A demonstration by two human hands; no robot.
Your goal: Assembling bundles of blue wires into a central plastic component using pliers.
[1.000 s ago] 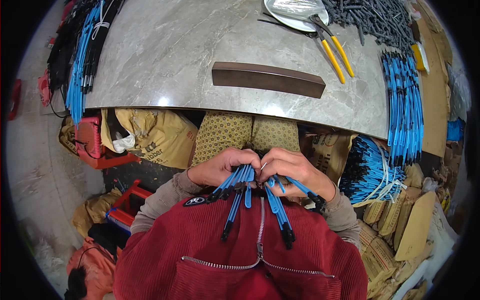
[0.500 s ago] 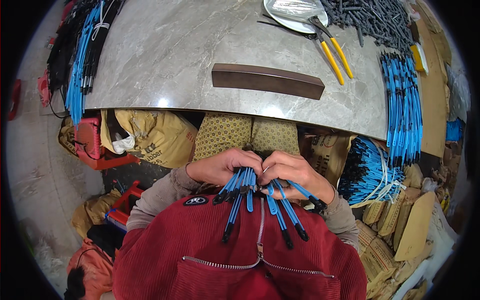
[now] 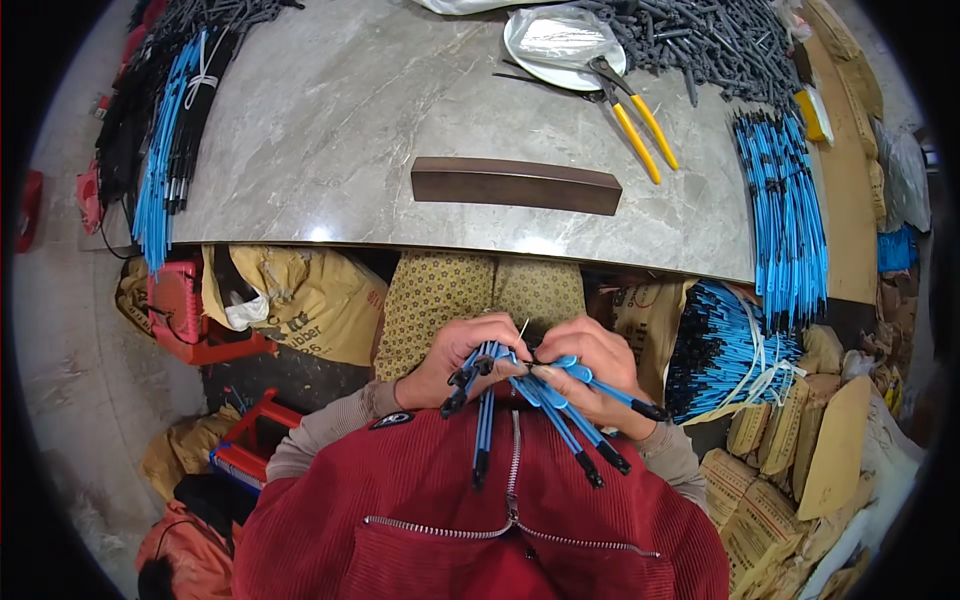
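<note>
Pinching a fanned bunch of blue rods (image 3: 520, 405) against the chest below the table (image 3: 330, 130), left hand (image 3: 465, 355) and right hand (image 3: 590, 370) fingers clamp it loosely enough that, I judge, some rods could slip floorward.

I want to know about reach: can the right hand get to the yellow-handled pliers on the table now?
Probably not at once: the right hand is closed on the blue rods, together with the left hand. The path to the pliers over the table looks free.
</note>
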